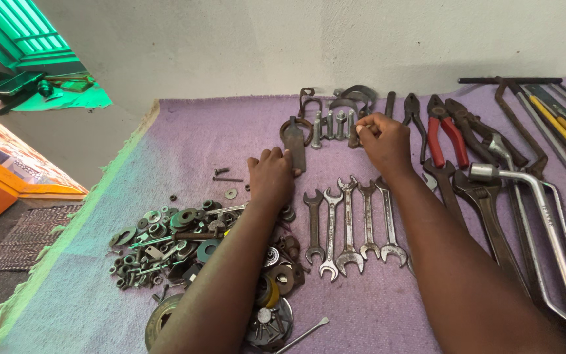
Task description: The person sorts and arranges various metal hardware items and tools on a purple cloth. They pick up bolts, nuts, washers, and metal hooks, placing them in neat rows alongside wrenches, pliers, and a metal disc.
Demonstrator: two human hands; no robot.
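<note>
Fingers of right hand [382, 139] pinch a bolt [354, 133]; left hand [270, 176] rests flat on purple mat [191, 131].

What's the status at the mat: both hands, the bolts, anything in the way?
Left hand flat by a rusty flat tool. Right hand pinching the end bolt in the upright bolts. Spanners lie below; nothing blocking.

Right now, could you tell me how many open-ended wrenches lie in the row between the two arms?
5, side by side on the purple mat: wrenches at and. The right arm may hide another beside the last.
</note>
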